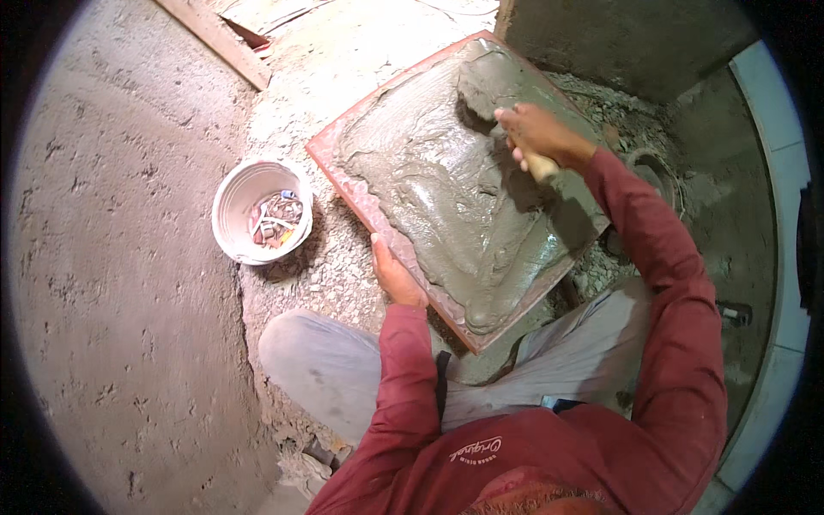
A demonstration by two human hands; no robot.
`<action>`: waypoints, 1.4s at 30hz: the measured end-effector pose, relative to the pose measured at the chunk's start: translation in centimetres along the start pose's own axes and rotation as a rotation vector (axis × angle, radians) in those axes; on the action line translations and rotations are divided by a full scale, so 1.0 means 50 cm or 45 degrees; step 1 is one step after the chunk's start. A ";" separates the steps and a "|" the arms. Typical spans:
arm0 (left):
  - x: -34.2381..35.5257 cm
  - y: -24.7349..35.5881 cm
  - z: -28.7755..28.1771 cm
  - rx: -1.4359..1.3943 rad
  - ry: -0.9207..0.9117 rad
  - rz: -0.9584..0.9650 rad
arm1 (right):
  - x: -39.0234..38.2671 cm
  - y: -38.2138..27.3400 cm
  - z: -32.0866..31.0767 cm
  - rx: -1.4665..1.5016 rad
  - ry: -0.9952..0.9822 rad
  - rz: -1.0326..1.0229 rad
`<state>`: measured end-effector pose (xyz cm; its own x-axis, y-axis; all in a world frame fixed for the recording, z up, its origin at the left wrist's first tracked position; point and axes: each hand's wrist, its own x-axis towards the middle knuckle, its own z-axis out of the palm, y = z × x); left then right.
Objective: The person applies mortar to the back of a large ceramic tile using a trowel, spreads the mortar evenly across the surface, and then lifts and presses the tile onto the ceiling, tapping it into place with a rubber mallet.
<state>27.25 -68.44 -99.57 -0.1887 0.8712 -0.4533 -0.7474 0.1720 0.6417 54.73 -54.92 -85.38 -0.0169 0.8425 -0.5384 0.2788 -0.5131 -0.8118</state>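
Steadying the mortar-laden red tile (360, 129) at its near edge, the left hand (393, 273) presses flat; the right hand (536, 133) clenches a wooden-handled trowel (542, 167); stiff, heavy, brittle, slick.

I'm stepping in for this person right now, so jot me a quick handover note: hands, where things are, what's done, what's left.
Left hand: steadies the near-left edge of the reddish tile, which lies back side up across the knees.
Right hand: grips a wooden-handled trowel, its blade in the grey mortar.
White bucket with small bits stands on the rubble at the left.
Done: mortar covers most of the tile.
Left: coat looks uneven, with a lump at the far corner; edges partly bare.
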 end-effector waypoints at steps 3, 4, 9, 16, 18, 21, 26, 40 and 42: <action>-0.004 0.011 0.005 -0.015 0.027 0.012 | -0.018 -0.012 0.064 0.089 -0.246 0.011; -0.006 0.016 0.011 -0.046 0.037 0.026 | -0.023 -0.032 0.074 0.090 -0.254 0.011; 0.005 -0.004 0.013 0.011 0.033 0.084 | 0.025 -0.012 0.117 -0.918 -0.150 -0.447; 0.006 0.005 -0.004 0.061 0.076 0.036 | -0.041 0.015 0.092 -1.137 -0.369 -0.737; 0.008 0.003 -0.001 0.048 0.092 0.007 | -0.036 0.026 0.060 -1.466 -0.231 -0.993; 0.003 0.008 0.002 0.018 0.065 0.044 | -0.006 -0.022 0.019 -1.713 -0.088 -0.924; -0.004 0.000 0.028 0.078 0.036 0.019 | 0.013 0.000 -0.036 -1.542 0.250 -1.084; -0.007 0.017 0.030 0.012 0.106 0.040 | -0.039 -0.070 0.180 -1.105 0.035 -1.389; -0.003 0.016 0.011 0.010 0.090 0.039 | -0.045 -0.077 0.187 -1.153 0.040 -1.330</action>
<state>27.03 -68.21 -98.65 -0.2564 0.8413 -0.4758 -0.7356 0.1495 0.6607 44.73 -56.38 -83.17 -0.5840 0.7761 0.2379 0.6713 0.6265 -0.3960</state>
